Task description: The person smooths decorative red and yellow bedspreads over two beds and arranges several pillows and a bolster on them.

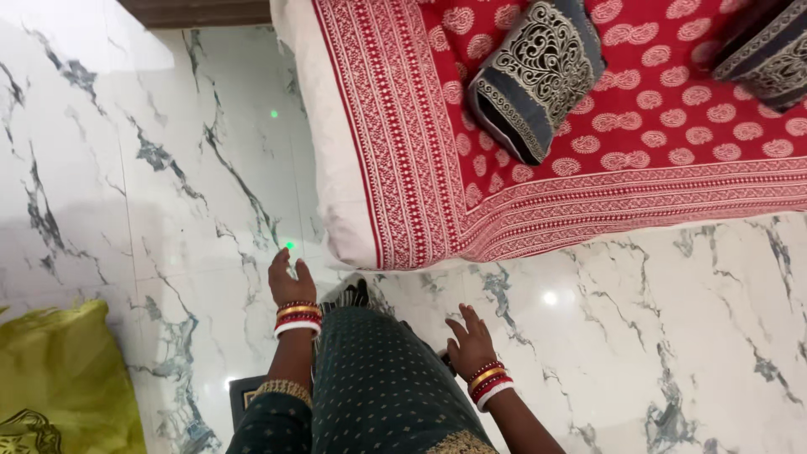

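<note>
I look down at a mattress (345, 168) covered by a red patterned sheet (588, 126) lying on a white marble floor (126, 168). My left hand (289, 280) hangs near the mattress's near corner, fingers loosely together, holding nothing. My right hand (470, 342) is lower and to the right, fingers spread, also holding nothing, over the floor. Both wrists wear red, gold and white bangles. My dark green dotted garment (378, 387) fills the space between the hands.
Two dark cushions with pale ornate patterns lie on the sheet: one (535, 76) near the middle, another (769, 50) at the top right. A yellow-green cushion (59, 378) sits on the floor at the bottom left. A dark wooden edge (193, 12) runs along the top.
</note>
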